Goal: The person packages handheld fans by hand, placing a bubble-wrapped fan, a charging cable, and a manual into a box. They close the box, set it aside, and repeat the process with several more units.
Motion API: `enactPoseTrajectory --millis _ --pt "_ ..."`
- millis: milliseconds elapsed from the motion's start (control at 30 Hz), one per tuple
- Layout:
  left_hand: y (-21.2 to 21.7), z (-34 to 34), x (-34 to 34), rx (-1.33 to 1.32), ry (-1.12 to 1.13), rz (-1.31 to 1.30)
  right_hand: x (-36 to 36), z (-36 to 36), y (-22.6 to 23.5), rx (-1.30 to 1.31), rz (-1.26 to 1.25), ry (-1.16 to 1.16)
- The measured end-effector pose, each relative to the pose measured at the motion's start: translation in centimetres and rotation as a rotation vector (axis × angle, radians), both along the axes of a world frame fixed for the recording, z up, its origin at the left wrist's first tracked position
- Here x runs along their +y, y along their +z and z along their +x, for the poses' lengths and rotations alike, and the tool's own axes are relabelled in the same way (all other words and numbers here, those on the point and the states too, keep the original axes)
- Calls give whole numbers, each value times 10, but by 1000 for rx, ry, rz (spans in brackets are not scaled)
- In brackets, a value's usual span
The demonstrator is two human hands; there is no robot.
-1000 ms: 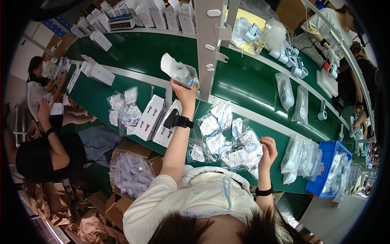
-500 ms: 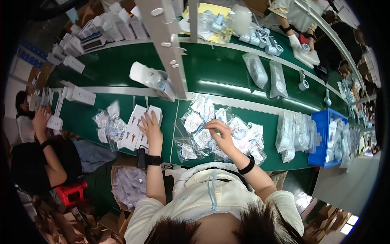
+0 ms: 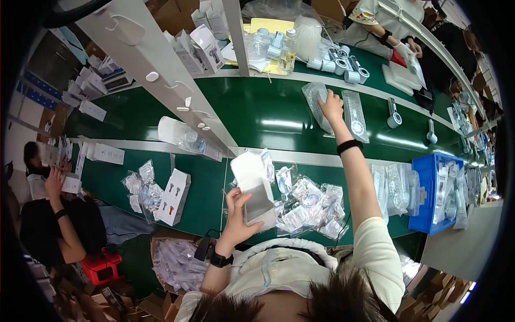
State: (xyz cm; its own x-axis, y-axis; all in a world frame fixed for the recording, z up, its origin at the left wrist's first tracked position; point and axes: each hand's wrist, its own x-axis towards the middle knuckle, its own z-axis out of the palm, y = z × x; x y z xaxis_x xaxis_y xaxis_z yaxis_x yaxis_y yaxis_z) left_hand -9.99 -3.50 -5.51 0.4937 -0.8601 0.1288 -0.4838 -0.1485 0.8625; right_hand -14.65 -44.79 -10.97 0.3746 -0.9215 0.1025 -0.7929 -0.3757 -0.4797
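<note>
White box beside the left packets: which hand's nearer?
Left. The left hand is right of the white box, holding an open carton; the right hand, farther right and across, at a bubble bag.

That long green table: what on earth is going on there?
A person is working at the long green table with both hands. The left hand holds an open white cardboard box. The right hand is reaching forward onto a clear bubble-wrap pouch on the glossy green strip beyond; whether it has gripped it is hard to tell. A pile of clear plastic packets lies near the box, with a blue plastic bin farther right.
</note>
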Motion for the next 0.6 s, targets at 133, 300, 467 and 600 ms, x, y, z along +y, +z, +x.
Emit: enactPoseTrajectory --millis 133,300,467,600 --pt "-5 4 -49 64 -98 50 -58 32 -49 338 247 -63" --pt "-24 9 -61 147 -79 53 -55 38 -33 323 426 73" --pt "-26 6 -61 263 27 16 34 -7 67 -965 738 273" --pt "-23 -10 -69 104 109 -50 146 -48 120 -1513 986 62"
